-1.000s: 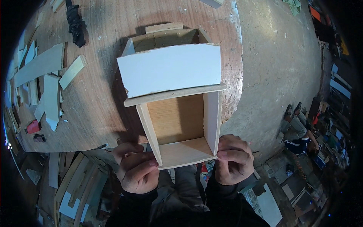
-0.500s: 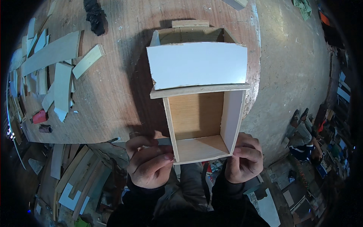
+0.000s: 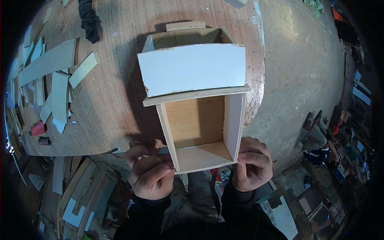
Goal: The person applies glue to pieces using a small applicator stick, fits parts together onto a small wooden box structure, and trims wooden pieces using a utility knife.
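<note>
An open-topped wooden drawer (image 3: 196,120), with a pale plywood bottom and thin walls, is held in front of me by its near end. My left hand (image 3: 154,176) pinches the near left corner between thumb and fingers. At the opposite corner, my right hand (image 3: 253,164) grips the right wall in the same way. Beyond the drawer stands a boxy wooden body with a white panel (image 3: 194,68) facing up. Between the two runs a bare wooden strip (image 3: 196,96), wider than the drawer. Whether the drawer is joined to that body, I cannot tell.
All this is over the near edge of a wooden workbench (image 3: 100,132). Wood offcuts (image 3: 60,94) are piled at its left, near a red object (image 3: 38,128) and a black bundle (image 3: 88,22). Boards (image 3: 76,192) lean below left. Another person (image 3: 318,140) sits at right.
The whole picture has shifted, so bench, drawer and hands all appear a little further left. Both hands keep the same hold on the drawer.
</note>
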